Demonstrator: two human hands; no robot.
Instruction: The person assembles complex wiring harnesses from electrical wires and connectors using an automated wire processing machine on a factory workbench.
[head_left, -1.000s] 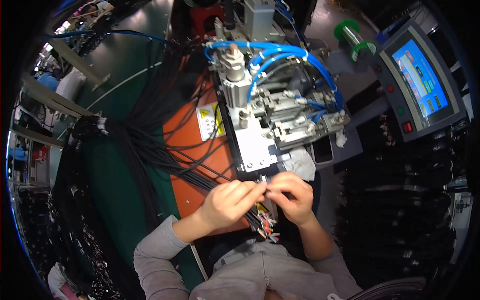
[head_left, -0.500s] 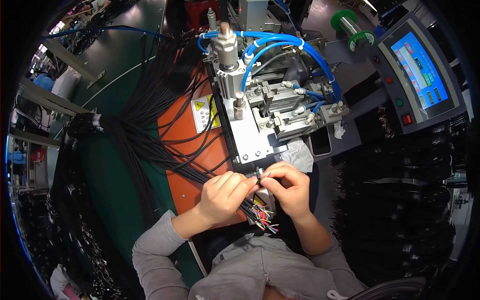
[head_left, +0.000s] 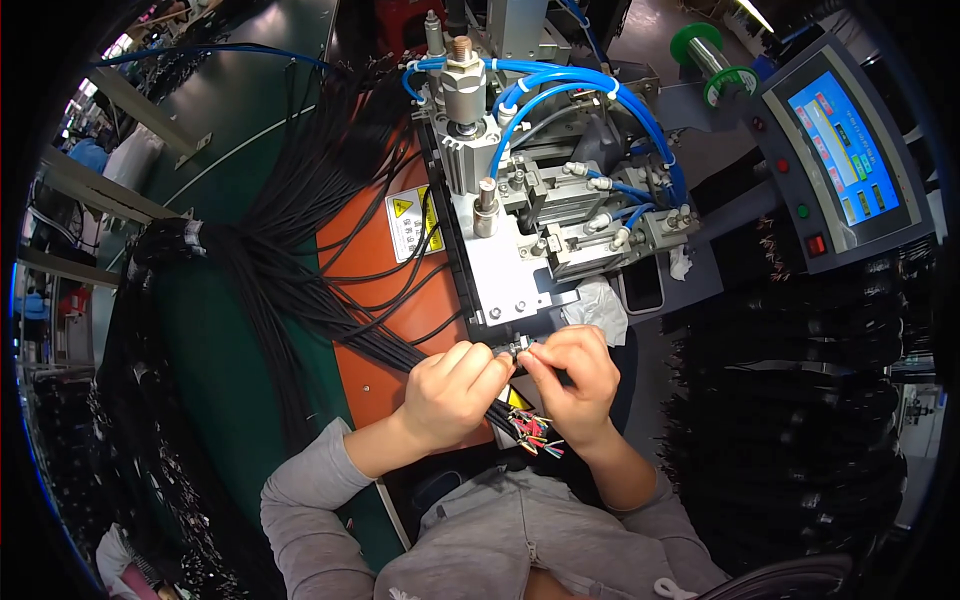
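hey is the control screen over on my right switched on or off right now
On: the control screen glows blue, with coloured blocks lit across it.

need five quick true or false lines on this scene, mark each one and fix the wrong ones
1. The left hand and right hand are held close together. True.
2. Both hands hang wide open. False: their fingers are pinched in at a small piece.
3. The screen stands right of the machine. True.
4. The machine's looping tubes are red. False: they are blue.
5. The spool has green ends. True.
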